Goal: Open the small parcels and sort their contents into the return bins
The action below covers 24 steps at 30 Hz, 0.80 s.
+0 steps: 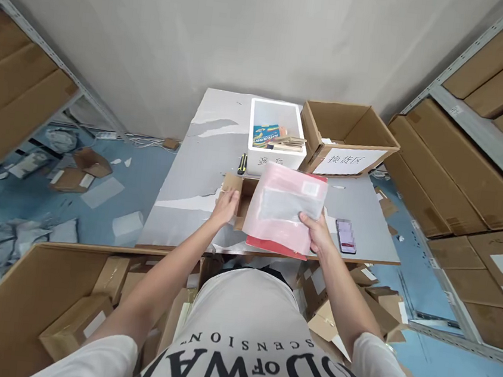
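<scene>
Shirt (245,332): white, black lettering, nearest the lens.
Big carton (21,284): open, at lower left in front of the worktop (199,171); parcels (78,323) inside.
Right hand (316,231): gripping the packet (289,195) at its lower right, thumb on top, fingers underneath.
Packet: above the near half of the worktop, overlapping the right part of the box (244,203); tilted, pinkish translucent wrap, pale panel across the middle, white label at upper right, red layer showing along the near edge and far right corner. Whether it touches the box: cannot tell.
Left hand (227,207): touching the flap at the left side of the box; gripping or only resting, cannot tell.
Box: small, brown, open, on the worktop between the hands; right part hidden by the packet.
Phone (346,235): on the worktop, right of the right hand, screen lit.
Knife (242,163): yellow and black, lying beyond the box, just beside the bin (297,159).
Bin: white, open, handwriting on the near wall; books (266,136) inside, leaning toward the near wall.
Open carton (310,141): just right of the bin, handwritten sheet (348,161) on its near side.
Wall (205,28): pale, behind the worktop.
</scene>
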Available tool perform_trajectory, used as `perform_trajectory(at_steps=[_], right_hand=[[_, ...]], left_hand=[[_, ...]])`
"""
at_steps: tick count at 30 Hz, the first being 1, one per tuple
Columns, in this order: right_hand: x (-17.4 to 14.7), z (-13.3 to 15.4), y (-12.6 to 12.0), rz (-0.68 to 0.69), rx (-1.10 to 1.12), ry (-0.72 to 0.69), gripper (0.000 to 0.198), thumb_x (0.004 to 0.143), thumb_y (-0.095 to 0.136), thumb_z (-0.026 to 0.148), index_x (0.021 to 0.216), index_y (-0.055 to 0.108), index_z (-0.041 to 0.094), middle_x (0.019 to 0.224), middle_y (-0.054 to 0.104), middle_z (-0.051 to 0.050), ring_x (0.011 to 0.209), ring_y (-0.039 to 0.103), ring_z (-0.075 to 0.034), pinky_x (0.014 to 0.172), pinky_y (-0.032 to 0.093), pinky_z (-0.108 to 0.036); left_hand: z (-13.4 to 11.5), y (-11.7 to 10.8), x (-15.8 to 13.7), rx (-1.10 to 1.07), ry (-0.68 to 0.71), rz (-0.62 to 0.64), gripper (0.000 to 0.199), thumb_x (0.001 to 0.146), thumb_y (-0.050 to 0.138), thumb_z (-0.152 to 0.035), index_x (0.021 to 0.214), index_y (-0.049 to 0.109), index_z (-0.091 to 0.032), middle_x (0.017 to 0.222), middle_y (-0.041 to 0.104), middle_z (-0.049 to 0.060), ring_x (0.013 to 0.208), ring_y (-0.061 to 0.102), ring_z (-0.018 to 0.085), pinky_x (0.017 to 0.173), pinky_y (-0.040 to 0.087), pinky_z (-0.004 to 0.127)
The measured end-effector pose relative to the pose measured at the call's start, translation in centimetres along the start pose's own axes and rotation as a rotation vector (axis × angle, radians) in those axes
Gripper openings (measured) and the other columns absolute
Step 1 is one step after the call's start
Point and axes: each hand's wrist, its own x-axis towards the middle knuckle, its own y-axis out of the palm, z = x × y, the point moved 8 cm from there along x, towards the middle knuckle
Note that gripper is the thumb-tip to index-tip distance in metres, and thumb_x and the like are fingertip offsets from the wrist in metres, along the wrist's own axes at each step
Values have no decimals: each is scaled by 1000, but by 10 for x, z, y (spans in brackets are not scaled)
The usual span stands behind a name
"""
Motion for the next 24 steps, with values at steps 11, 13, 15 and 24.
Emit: perform_trajectory(at_steps=[11,13,15,24], right_hand=[[-18,-28,24,167,4,46,68,54,82,53,109,62,18,113,70,-11,102,66,-27,93,51,-42],[-14,-22,19,220,-79,47,76,57,77,62,115,59,18,117,68,-12,107,64,-28,94,50,-42],[-4,-2,7,211,-183,5,80,69,57,75,125,54,19,122,65,-12,112,61,-27,93,50,-42],[58,132,31,485,-785,-375,34,73,70,43,98,73,21,93,72,-6,83,64,-20,79,51,-36]], left_hand=[[-55,43,-53,-756,2,332,66,54,85,-44,107,63,-11,112,69,15,99,67,29,88,53,42],[-50,42,-53,-783,-11,311,66,52,86,-43,105,64,-11,110,70,14,99,67,29,88,53,42],[-45,41,-53,-797,-22,297,66,51,87,-42,105,64,-11,110,70,14,99,67,29,88,53,42],[-52,37,-56,-747,82,387,63,55,86,-37,108,64,-11,111,70,15,102,66,30,86,54,40]])
